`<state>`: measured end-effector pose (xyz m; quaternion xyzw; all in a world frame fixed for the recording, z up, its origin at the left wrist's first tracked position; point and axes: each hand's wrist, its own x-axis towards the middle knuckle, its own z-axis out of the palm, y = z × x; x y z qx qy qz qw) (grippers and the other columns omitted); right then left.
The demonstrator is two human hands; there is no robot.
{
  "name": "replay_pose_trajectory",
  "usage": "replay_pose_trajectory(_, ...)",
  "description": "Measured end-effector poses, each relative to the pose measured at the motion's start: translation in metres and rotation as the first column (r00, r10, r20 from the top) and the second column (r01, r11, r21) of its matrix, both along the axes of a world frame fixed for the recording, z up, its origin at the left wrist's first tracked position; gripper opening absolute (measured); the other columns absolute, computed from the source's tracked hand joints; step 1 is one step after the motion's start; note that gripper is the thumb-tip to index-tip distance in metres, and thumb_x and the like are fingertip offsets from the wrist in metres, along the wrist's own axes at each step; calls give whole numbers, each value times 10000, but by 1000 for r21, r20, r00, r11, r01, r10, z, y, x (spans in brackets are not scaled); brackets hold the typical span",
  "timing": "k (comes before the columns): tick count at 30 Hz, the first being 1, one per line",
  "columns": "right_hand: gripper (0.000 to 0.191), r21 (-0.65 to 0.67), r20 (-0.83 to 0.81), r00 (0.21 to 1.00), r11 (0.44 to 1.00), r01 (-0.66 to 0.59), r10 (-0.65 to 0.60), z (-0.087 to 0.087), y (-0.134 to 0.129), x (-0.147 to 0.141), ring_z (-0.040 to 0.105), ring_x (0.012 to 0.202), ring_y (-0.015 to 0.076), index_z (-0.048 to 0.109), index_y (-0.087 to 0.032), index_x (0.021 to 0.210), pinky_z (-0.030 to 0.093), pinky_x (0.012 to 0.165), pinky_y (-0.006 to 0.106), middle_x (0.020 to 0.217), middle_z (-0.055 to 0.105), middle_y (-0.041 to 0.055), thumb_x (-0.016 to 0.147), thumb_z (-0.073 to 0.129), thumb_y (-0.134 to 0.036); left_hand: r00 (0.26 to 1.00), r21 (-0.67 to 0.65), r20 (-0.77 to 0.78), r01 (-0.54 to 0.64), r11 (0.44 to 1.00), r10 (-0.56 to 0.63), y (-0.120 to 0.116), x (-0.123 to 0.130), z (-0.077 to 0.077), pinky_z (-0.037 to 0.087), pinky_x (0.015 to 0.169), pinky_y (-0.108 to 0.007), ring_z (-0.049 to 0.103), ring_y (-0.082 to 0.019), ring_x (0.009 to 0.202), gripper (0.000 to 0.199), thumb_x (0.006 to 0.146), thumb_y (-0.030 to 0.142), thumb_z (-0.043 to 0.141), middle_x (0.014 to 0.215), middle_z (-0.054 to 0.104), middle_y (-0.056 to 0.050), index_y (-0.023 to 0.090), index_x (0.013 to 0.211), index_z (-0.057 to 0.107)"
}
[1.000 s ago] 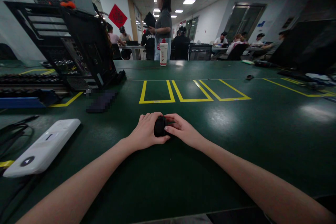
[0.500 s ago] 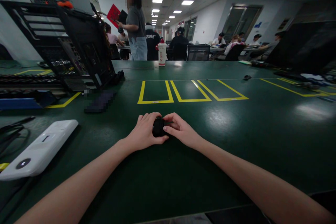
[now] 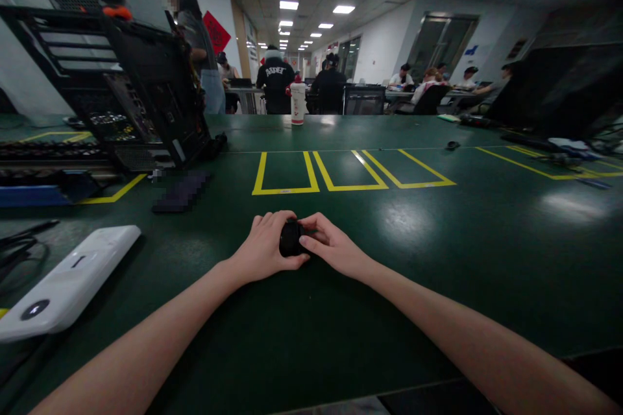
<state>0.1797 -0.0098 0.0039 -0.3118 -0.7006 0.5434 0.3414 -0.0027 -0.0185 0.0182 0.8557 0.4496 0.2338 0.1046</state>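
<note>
A small black rounded object (image 3: 289, 238), its kind hard to make out, rests on or just above the green tabletop (image 3: 321, 337) straight ahead. My left hand (image 3: 263, 243) is wrapped round its left side, with the thumb below and the fingers over the top. From the right, my right hand (image 3: 335, 243) holds the same object between thumb and bent fingertips. Both hands cover part of it.
Yellow tape outlines (image 3: 287, 192) lie beyond my hands, with a white and red cup (image 3: 297, 104) behind them. A black computer case (image 3: 156, 97) stands left, near a blurred dark flat item (image 3: 180, 193) and a white device (image 3: 73, 279). A person (image 3: 197, 45) stands beyond.
The standing person has moved left, now partly behind the computer case. The view has shifted slightly; my hands keep nearly the same grip on the black object.
</note>
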Motion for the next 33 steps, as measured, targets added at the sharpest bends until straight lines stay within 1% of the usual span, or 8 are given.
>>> replay_pose_trajectory(2, 226, -1, -24, 1000, 1000, -1, 1, 0, 1, 0, 543, 993, 179, 455, -221, 1002, 449, 873, 396, 1034, 509, 25, 796, 541, -249, 1000, 23, 1, -9, 1000, 9, 1, 0, -3, 341, 785, -382, 483, -237, 892, 563, 664, 462, 613, 1009, 507, -60, 200, 1106, 382)
replay_pose_trajectory(7, 304, -60, -69, 996, 996, -59, 55, 5, -1, 2, 523, 1042, 173, 445, -213, 973, 442, 903, 369, 1048, 503, 19, 727, 618, -171, 1000, 63, 3, -15, 998, 15, 2, 0, -7, 338, 783, -381, 486, -243, 900, 568, 663, 458, 608, 990, 506, -66, 193, 1110, 380)
replay_pose_trajectory(15, 199, -29, -47, 999, 999, -12, 11, 4, -1, 1, 554, 970, 169, 468, -212, 943, 461, 858, 385, 1010, 507, 13, 773, 568, -236, 1000, -24, -20, 0, 1000, 0, -3, 1, 7, 340, 810, -393, 486, -250, 927, 556, 689, 470, 588, 1040, 506, -82, 190, 1123, 379)
replay_pose_trajectory(19, 258, -2, -32, 999, 1000, 9, -9, 3, 0, 1, 526, 1022, 175, 459, -227, 1006, 443, 890, 379, 1053, 489, 20, 772, 567, -212, 1000, -23, -20, -11, 1000, 11, -4, 2, 9, 341, 810, -396, 488, -252, 924, 554, 683, 462, 593, 1026, 512, -81, 182, 1116, 390)
replay_pose_trajectory(23, 369, -23, 14, 1000, 999, 26, -26, 4, 0, 2, 501, 1061, 190, 425, -234, 1117, 417, 921, 407, 1119, 478, 46, 776, 564, -230, 1000, -39, -13, -8, 999, 8, -5, 3, 10, 347, 813, -394, 491, -248, 919, 543, 688, 457, 591, 1029, 514, -78, 187, 1117, 393)
replay_pose_trajectory(26, 333, -35, 22, 1000, 999, -8, 9, 6, -1, 3, 502, 1064, 187, 450, -213, 1093, 410, 934, 404, 1111, 490, 47, 778, 560, -212, 1000, -45, -16, -4, 999, 3, -5, 2, 11, 351, 809, -391, 493, -249, 922, 532, 696, 455, 582, 1037, 514, -79, 192, 1119, 395)
replay_pose_trajectory(30, 334, -41, -45, 997, 997, -68, 67, 7, -2, 3, 513, 1059, 170, 446, -206, 1053, 422, 929, 364, 1086, 496, 33, 754, 588, -163, 1000, -35, -22, 1, 999, -1, -5, 2, 10, 350, 803, -389, 493, -253, 924, 526, 699, 455, 576, 1025, 517, -82, 188, 1115, 398)
replay_pose_trajectory(33, 267, -23, -56, 997, 999, -47, 45, 5, 0, 2, 531, 1023, 164, 460, -204, 1025, 435, 903, 362, 1052, 502, 28, 779, 564, -208, 1000, -22, -27, -4, 1000, 3, -5, 2, 9, 347, 799, -392, 492, -254, 915, 540, 687, 460, 587, 1018, 517, -81, 184, 1111, 397)
